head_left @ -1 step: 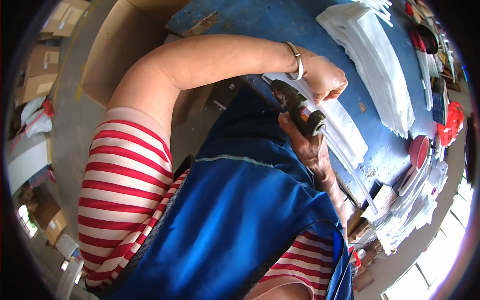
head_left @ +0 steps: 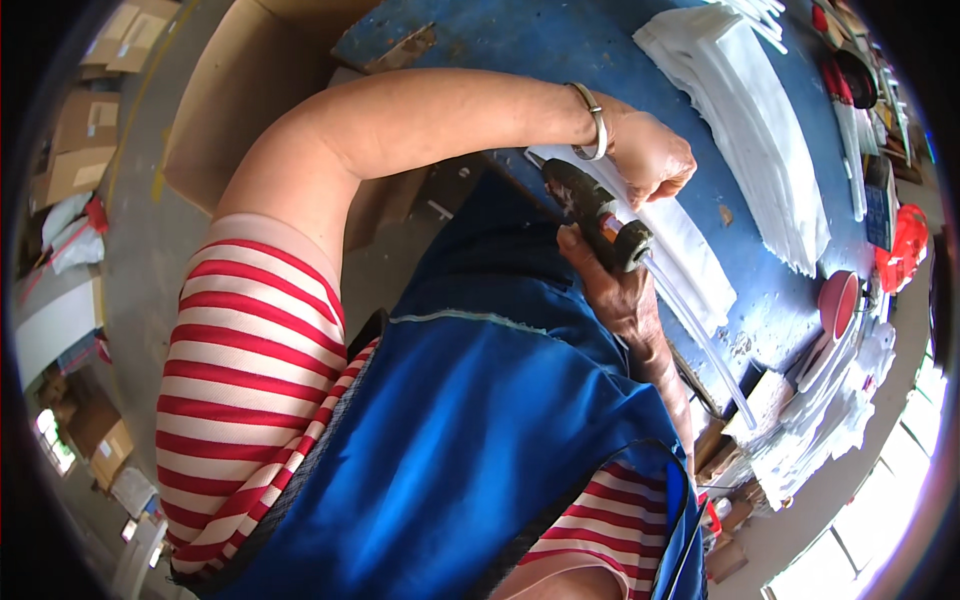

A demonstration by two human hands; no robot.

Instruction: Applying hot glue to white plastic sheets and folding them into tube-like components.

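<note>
My left hand [head_left: 650,160], with a metal bangle on its wrist, is closed on the edge of a white flat piece [head_left: 690,250] that lies on the blue table [head_left: 560,40]. My right hand [head_left: 610,290] grips a dark glue gun [head_left: 595,215], its nozzle pointing at the white piece just beside my left hand. A long clear glue stick [head_left: 700,340] trails out of the back of the gun. My blue apron and red-and-white striped sleeves fill the lower part of the view.
A thick stack of white sheets [head_left: 750,130] lies further out on the table. A red round lid [head_left: 838,300], a red bag [head_left: 905,245] and a pile of white pieces [head_left: 830,430] sit along the right. A large cardboard box [head_left: 250,90] stands on the floor.
</note>
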